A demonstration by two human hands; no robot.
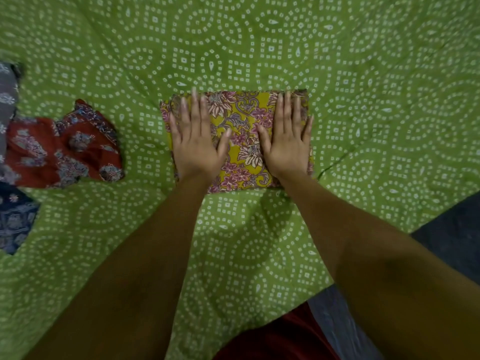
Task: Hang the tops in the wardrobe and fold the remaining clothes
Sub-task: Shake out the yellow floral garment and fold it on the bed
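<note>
Both hands, left hand [196,144] and right hand [287,141], press flat on the folded yellow floral cloth [242,141].

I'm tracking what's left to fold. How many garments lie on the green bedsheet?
4: the folded yellow floral garment under both hands, a crumpled red floral garment at left, a grey garment and a navy garment cut off at the left edge. More may lie off-frame.

Left hand [195,141]: palm down, fingers straight and slightly spread, thumb angled inward.
Right hand [287,140]: palm down, fingers straight, close together.
Arms: bare, both stretched forward, side by side.
</note>
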